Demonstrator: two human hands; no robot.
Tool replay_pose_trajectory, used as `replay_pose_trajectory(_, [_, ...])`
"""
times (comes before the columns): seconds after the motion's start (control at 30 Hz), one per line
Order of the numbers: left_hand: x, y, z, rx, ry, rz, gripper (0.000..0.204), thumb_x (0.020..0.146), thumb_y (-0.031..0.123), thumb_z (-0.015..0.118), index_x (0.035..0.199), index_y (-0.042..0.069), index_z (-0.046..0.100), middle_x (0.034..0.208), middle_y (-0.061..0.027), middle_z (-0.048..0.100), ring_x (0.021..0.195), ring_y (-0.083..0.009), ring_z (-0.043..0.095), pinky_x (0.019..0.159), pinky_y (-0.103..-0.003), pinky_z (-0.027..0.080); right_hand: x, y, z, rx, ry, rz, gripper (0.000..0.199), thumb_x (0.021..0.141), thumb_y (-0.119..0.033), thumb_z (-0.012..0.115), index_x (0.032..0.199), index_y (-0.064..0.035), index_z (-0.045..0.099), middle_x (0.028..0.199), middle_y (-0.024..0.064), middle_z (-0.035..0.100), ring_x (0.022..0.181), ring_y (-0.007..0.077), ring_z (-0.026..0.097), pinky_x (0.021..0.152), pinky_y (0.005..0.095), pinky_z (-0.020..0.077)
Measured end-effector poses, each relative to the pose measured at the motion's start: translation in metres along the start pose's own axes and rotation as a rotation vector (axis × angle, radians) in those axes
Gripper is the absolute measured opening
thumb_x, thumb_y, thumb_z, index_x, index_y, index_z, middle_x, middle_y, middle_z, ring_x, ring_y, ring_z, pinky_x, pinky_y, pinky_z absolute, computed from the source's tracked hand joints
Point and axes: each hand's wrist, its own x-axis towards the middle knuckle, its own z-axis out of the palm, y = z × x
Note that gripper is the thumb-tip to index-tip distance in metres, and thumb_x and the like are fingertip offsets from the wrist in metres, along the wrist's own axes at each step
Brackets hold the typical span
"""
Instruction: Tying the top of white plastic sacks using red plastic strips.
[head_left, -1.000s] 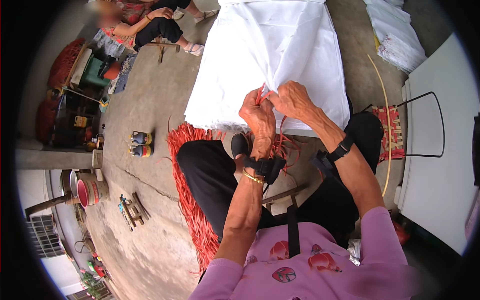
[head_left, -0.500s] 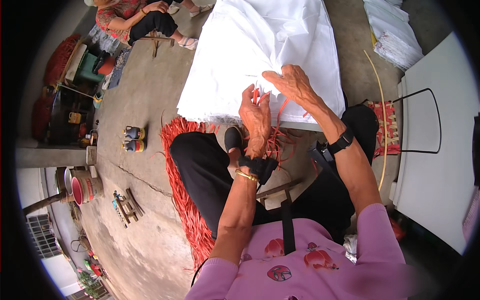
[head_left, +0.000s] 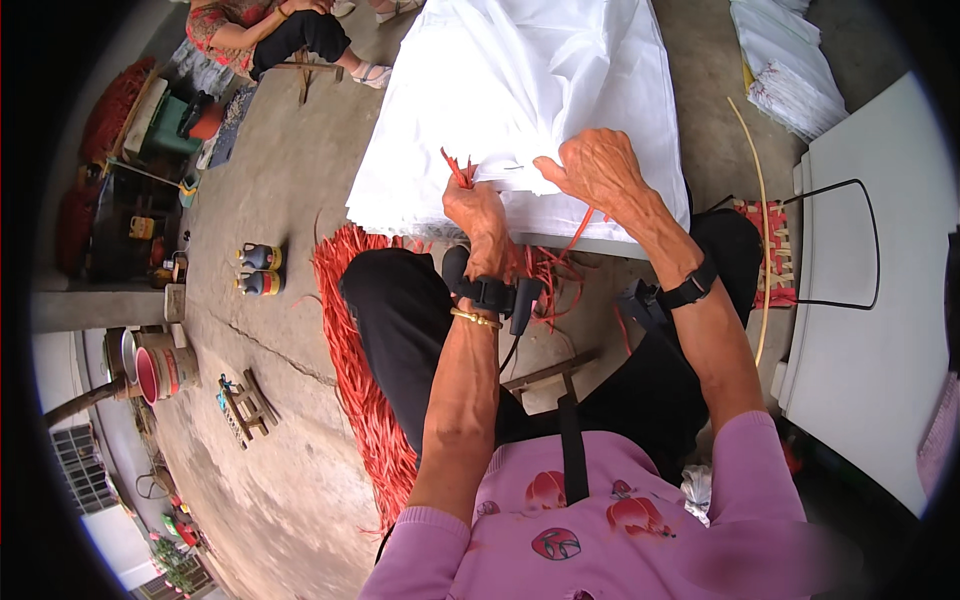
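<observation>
A stack of white woven sheets (head_left: 420, 190), perhaps sacks, lies in front of my knees, the top one creased and pulled into folds. My left hand (head_left: 476, 212) is closed near its front edge around a small bunch of red plastic strips (head_left: 460, 172), whose ends stick up above the fist. My right hand (head_left: 605, 178) is closed over the gathered top sheet, thumb pointing left; its fingertips are partly hidden. One red strip hangs below the right hand, and more red strips dangle under the stack's front edge.
A long heap of red strips (head_left: 355, 360) lies beside my left leg. Farther left are two dark bottles (head_left: 260, 257), a small wooden stool (head_left: 250, 408) and buckets (head_left: 165, 372). Another person sits at the far left. A white cabinet-like box (head_left: 860, 290) stands on the right.
My left hand has moved left along the sheet's front edge, away from the right hand, with the red strips in it. My right hand has shifted slightly right, still at the sheet.
</observation>
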Motion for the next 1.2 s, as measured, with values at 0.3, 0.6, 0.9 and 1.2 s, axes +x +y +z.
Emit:
replay_pose_trajectory(0.3, [0.003,0.076,-0.012,0.631,-0.336,0.498,0.025,0.071,0.006,0.057,0.096,0.008,0.059,0.073,-0.0166,0.062,0.068,-0.0349,0.06,0.061,-0.043,0.047,0.007,-0.013,0.018,0.264,-0.045,0.102,0.033,0.076,-0.028,0.056,0.063,0.0018,0.061,0.06,0.0221,0.058,0.06,0.0385,0.06,0.058,0.046,0.0468])
replay_pose_trajectory(0.6, [0.056,0.086,-0.013,0.405,-0.986,0.534,0.02,0.08,0.01,0.061,0.097,0.003,0.057,0.074,-0.0059,0.06,0.064,-0.0211,0.055,0.059,-0.031,0.044,0.016,-0.011,0.015,1.142,0.087,0.593,0.036,0.087,-0.033,0.044,0.087,0.0021,0.051,0.077,0.0216,0.059,0.071,0.0305,0.058,0.065,0.0388,0.0457])
replay_pose_trajectory(0.9, [0.054,0.099,-0.013,-0.357,-0.976,-0.383,0.012,0.085,0.017,0.059,0.088,0.009,0.051,0.055,0.0086,0.038,0.04,-0.002,0.025,0.038,-0.019,0.017,0.008,-0.018,0.023,1.504,-0.092,0.427,0.017,0.082,-0.019,0.06,0.09,-0.0049,0.065,0.07,-0.0033,0.057,0.066,0.0087,0.048,0.058,0.0225,0.0377])
replay_pose_trajectory(1.2, [0.078,0.096,-0.013,-0.591,-0.892,-0.776,0.029,0.085,0.037,0.059,0.074,0.011,0.051,0.051,0.0041,0.041,0.035,-0.0049,0.025,0.032,-0.019,0.019,-0.022,-0.005,0.046,0.394,0.216,-0.043,0.014,0.087,-0.014,0.053,0.081,-0.0014,0.055,0.06,0.0126,0.051,0.052,0.0251,0.049,0.053,0.0348,0.0419])
